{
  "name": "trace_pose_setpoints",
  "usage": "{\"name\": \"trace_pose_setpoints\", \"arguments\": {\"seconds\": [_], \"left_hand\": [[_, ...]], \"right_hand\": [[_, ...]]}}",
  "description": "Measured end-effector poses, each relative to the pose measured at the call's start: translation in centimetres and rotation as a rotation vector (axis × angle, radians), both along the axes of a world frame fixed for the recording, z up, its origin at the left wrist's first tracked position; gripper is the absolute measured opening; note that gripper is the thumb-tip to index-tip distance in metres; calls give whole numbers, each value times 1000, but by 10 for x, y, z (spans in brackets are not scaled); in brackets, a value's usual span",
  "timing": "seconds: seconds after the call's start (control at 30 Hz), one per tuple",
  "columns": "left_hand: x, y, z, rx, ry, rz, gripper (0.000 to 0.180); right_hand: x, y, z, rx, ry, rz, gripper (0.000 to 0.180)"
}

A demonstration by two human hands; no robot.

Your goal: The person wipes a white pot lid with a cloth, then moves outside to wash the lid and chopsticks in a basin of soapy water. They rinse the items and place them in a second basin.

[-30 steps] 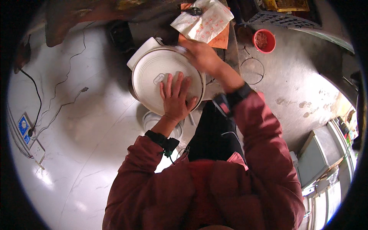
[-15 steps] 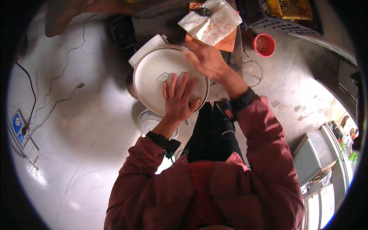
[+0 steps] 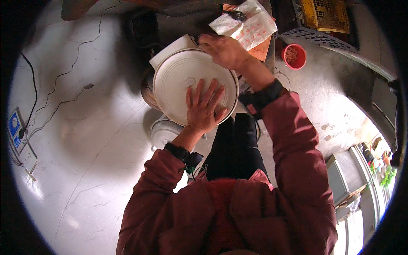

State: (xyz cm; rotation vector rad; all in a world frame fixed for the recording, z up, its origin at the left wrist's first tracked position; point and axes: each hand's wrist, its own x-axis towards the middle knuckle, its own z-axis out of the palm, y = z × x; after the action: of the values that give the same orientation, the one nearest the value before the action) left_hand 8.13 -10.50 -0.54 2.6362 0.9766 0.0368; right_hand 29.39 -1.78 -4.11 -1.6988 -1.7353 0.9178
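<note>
A large round white disc, like a lid or an upturned basin (image 3: 170, 87), lies before me with faint rings and a small oval mark on its face. My left hand (image 3: 204, 108) presses flat on its right half, fingers spread. Over the disc's far right rim is my right hand (image 3: 229, 52), its fingers curled and slightly blurred. Whatever they may hold is hidden. A white flat-edged piece (image 3: 172, 49) shows beyond the far left rim. Beneath the disc's left side, part of a brownish round vessel (image 3: 147, 91) peeks out.
A dark-handled object (image 3: 238, 15) lies on a printed paper bag (image 3: 250, 27) at the far right. A red bucket (image 3: 294, 56) with pinkish contents stands right of it, near a yellow crate (image 3: 327, 15). A lidded white pail (image 3: 163, 134) stands near left; cables (image 3: 63, 102) cross the floor.
My right hand has shifted slightly toward the far side along the rim, its fingers more curled. My left hand stays flat on the disc. The whole view has shifted a little.
</note>
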Motion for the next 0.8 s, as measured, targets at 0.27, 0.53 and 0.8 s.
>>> {"name": "trace_pose_setpoints", "arguments": {"seconds": [0.27,0.53,0.8], "left_hand": [[-3,0,1,-58,20,7,58],[1,1,1,-20,35,-30,60],[3,-1,-1,11,72,-39,59]], "right_hand": [[-29,39,-6,348,-277,125,20],[-2,-100,15,-47,232,-349,18],[-13,12,-8,115,-100,28,25]]}}
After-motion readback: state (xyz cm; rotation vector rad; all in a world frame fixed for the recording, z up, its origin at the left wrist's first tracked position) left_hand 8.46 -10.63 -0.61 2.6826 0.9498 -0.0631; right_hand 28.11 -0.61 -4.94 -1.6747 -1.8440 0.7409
